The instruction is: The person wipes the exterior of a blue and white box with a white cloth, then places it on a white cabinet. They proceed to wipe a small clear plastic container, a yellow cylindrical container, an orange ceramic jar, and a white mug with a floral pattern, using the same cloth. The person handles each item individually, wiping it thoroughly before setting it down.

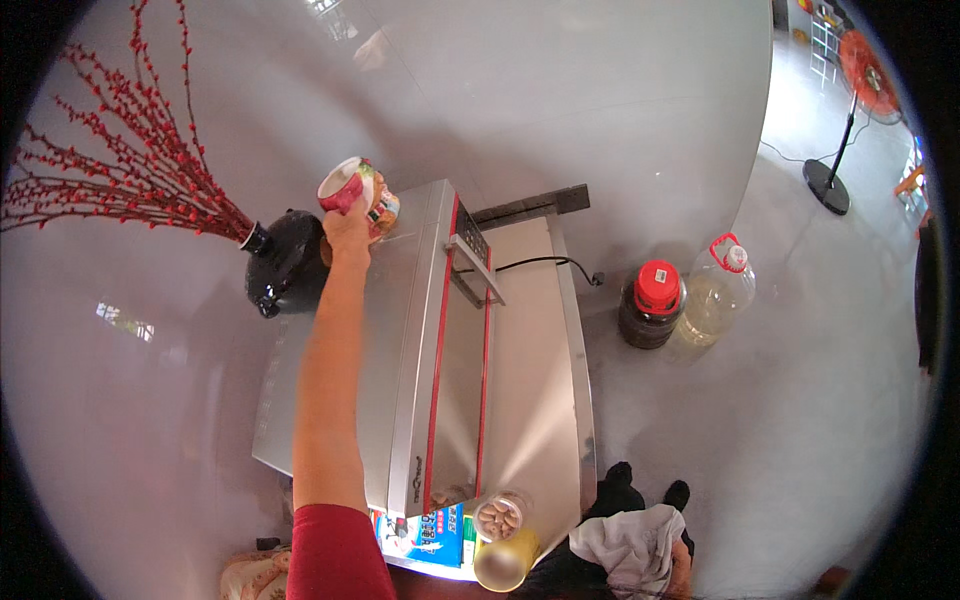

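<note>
My left arm, in a red sleeve, stretches over a silver box-shaped appliance with red trim and a door handle. At its far end my left hand grips a colourful ceramic figurine with a hollow, pink-rimmed opening. The figurine is at the appliance's far edge; whether it touches the top is hard to see. Just left of it is a dark round vase holding red-budded branches. Low on the right, a light grey cloth hangs over my right hand, whose fingers are mostly covered.
The appliance stands on a white-topped table. At its near end are a jar of brown pieces, a yellow canister and a blue package. A red-lidded jar and a clear jug stand on the floor; farther off is a fan.
</note>
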`<state>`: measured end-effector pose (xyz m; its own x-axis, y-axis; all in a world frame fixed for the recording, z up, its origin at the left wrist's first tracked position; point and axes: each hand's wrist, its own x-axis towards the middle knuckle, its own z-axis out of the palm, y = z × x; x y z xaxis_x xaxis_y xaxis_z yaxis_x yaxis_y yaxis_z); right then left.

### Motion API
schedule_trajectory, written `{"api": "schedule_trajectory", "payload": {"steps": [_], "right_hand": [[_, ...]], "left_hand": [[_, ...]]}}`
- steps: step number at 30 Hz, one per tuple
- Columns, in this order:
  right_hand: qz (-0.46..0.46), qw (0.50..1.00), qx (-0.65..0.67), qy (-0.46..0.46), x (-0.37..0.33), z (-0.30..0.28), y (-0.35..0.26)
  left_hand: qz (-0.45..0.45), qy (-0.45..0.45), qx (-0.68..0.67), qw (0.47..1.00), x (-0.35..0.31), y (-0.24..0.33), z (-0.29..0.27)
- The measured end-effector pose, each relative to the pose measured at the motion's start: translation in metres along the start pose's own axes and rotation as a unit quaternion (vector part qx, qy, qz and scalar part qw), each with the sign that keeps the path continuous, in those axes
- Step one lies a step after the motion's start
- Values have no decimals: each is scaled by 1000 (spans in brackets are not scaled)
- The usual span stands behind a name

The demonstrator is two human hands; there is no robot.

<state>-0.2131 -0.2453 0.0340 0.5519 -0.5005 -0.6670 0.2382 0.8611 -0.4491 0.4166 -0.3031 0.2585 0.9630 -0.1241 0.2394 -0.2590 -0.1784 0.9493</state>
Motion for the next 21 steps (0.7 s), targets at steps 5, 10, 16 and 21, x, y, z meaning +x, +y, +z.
{"api": "schedule_trajectory", "payload": {"steps": [5,10,16,21], "right_hand": [[29,999,-39,-19,17,3,9],[27,997,-61,-29,18,-1,13],[-24,996,-82,-32,1,-22,9],[-97,994,-43,-15,-9,-18,-11]], "left_hand": [[-98,-20,-185,978,21,-6,11],[-57,-30,-204,977,9,-7,14],[-48,-81,-252,963,-38,23,-5],[-67,-231,-314,918,-119,85,-24]]}}
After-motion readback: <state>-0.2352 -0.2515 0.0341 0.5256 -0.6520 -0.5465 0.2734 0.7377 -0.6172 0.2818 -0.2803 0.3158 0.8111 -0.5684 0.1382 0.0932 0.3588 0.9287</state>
